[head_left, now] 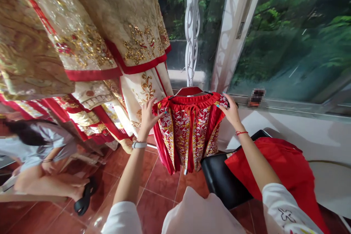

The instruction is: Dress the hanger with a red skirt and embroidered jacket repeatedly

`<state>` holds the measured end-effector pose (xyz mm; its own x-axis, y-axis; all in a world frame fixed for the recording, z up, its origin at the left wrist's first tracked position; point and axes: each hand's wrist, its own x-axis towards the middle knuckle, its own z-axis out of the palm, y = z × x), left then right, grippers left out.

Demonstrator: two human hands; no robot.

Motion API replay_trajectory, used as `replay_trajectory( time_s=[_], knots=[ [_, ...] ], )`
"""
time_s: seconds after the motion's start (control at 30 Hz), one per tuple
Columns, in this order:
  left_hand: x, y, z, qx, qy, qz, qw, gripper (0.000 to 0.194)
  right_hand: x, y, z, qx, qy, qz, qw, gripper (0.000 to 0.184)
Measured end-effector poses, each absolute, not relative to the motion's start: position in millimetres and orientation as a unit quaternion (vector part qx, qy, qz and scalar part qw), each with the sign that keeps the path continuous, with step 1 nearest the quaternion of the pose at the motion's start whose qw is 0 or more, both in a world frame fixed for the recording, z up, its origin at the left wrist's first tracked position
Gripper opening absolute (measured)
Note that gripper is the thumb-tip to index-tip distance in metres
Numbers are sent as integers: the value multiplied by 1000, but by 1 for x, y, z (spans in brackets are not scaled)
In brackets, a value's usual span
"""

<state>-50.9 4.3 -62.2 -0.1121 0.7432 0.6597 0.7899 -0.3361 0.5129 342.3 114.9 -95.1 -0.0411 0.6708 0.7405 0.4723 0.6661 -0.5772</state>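
A red skirt (189, 135) with gold and silver embroidery hangs in front of me, its gathered waistband spread wide. A clothes hanger (189, 90) with a metal hook shows at its top. My left hand (149, 117) is closed on the left end of the waistband, thumb in front. At the right end, my right hand (230, 111) grips the waistband in the same way, thumb in front and the other fingers mostly behind the cloth. Both arms reach forward, and the skirt's lower edge hangs above the tiled floor.
Cream and gold embroidered garments (137, 40) hang at the left. A white scrolled metal stand (192, 36) rises behind the skirt, before the windows (296, 44). Red cloth (279, 172) lies over a black chair (219, 179) at right. A seated person (46, 153) is at left.
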Motion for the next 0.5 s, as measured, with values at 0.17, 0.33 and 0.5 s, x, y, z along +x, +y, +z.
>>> replay_trajectory(
  time_s=[0.17,0.33,0.5],
  knots=[
    [-69,13,-62,-689,-614,-383,11,46,351,148,-100,-398,-711,153,559,35],
    [-87,20,-46,-725,-588,-353,-57,37,361,160,-88,-392,-726,194,530,35],
    [-121,41,-34,-725,-551,-339,-238,30,373,175,-77,-398,-721,264,502,25]
  ],
)
